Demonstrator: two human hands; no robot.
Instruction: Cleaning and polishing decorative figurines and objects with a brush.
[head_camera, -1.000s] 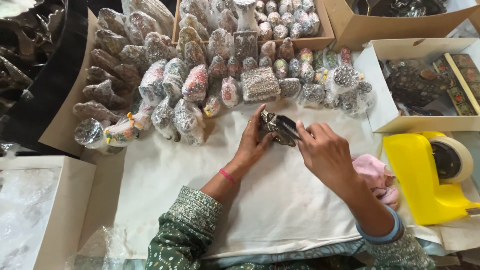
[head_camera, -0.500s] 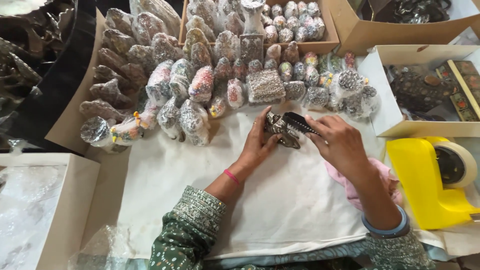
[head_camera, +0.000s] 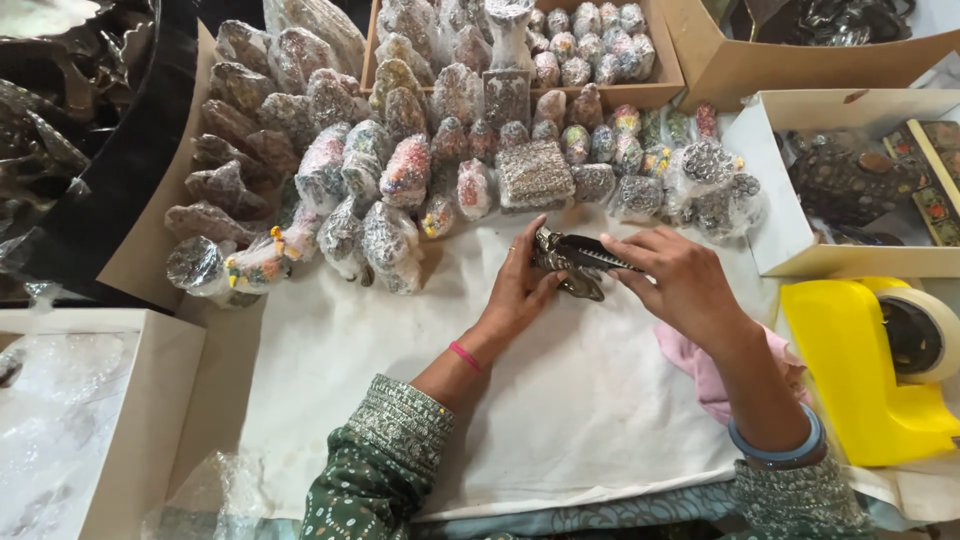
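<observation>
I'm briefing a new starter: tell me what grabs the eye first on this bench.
First, the heap of plastic-wrapped beaded ornaments crowding the far side of the white cloth. Next, at the middle, the left hand and right hand together hold a small dark metal piece. At the right edge stands a bright yellow tape dispenser.

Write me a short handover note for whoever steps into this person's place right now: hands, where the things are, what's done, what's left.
Left hand: fingers closed on the near end of a small dark metal ornament, held above the white cloth.
Right hand: grips the ornament's other end from the right; pink cloth lies under that wrist.
Around: wrapped figurines stand in rows behind the hands; a wooden tray holds more; yellow tape dispenser at right.
Done: many pieces already sit in clear wrap.
Left: the held ornament is unwrapped.
</observation>
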